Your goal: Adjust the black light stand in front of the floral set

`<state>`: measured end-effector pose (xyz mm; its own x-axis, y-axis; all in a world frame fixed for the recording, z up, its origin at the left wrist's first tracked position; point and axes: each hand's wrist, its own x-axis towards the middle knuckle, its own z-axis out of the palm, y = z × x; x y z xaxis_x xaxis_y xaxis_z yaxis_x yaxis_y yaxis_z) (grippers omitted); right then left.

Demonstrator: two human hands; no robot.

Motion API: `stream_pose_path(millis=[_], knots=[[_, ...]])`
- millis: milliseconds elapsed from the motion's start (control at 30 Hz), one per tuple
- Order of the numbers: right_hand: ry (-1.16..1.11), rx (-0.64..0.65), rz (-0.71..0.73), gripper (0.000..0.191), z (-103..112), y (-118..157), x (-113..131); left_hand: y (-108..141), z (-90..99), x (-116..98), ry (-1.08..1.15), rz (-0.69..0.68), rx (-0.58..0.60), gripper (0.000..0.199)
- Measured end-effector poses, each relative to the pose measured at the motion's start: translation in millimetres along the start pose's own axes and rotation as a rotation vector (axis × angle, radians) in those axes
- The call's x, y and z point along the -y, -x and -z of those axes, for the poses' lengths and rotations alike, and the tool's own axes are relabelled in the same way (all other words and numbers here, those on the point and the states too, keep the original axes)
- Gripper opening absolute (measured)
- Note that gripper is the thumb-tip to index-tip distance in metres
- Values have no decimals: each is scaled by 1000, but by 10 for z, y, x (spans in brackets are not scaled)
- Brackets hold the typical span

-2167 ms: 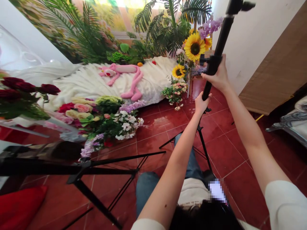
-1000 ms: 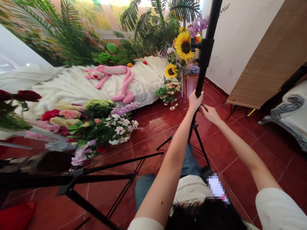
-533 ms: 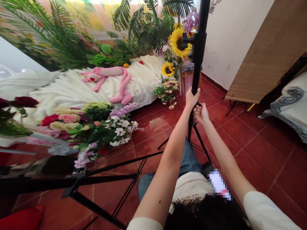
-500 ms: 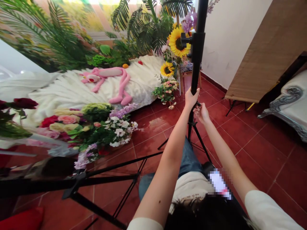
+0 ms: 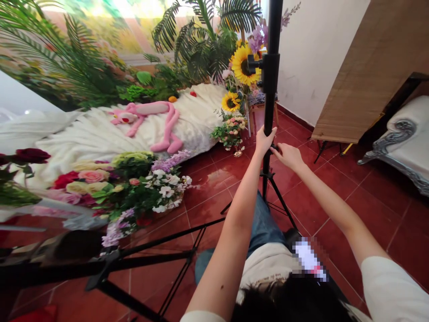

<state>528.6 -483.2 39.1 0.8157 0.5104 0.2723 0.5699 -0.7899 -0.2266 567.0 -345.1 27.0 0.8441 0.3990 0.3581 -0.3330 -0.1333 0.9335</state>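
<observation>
A black light stand [image 5: 270, 103] rises upright in front of me, its tripod legs spread on the red floor. My left hand [image 5: 264, 141] is wrapped round the pole below its upper collar. Just below and to the right, my right hand [image 5: 287, 155] pinches a small black knob [image 5: 275, 147] on the pole's side, with the back of the hand turned up. A second knob [image 5: 254, 65] sticks out to the left from the upper collar [image 5: 270, 74].
A second black tripod [image 5: 157, 255] lies across the lower left. Flowers [image 5: 97, 179] and a white-draped platform [image 5: 197, 107] with a pink plush toy [image 5: 157, 109] stand left. Sunflowers [image 5: 244, 65] are behind the pole; a silver-trimmed sofa [image 5: 398, 134] is at right.
My right hand has turned, from fingers curled beside the knob to back up with fingertips on it, and its elbow has swung outward. My left hand still holds the pole.
</observation>
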Motion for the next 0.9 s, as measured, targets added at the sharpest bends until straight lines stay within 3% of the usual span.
stream_pose_path(millis=[200, 300, 433, 533, 600, 733, 900], knots=[[135, 119, 59, 46, 80, -200, -67, 7, 11, -21, 9, 13, 14, 28], [99, 122, 82, 44, 33, -270, -137, 8, 10, -29, 22, 16, 14, 28], [-345, 68, 21, 52, -174, -296, -192, 12, 19, -45, 7, -3, 10, 31], [-864, 113, -167, 60, -334, -266, -120, 14, 22, -44, -8, -22, 28, 34], [-1097, 120, -284, 59, -395, -235, -36, 17, 20, -43, -5, -26, 33, 33], [-1223, 37, -390, 56, -408, -193, 92, 34, 22, -51, -23, -39, 40, 31], [-1240, 53, -379, 57, -361, -183, 100, 117, 80, 23, -13, -89, 88, 30]])
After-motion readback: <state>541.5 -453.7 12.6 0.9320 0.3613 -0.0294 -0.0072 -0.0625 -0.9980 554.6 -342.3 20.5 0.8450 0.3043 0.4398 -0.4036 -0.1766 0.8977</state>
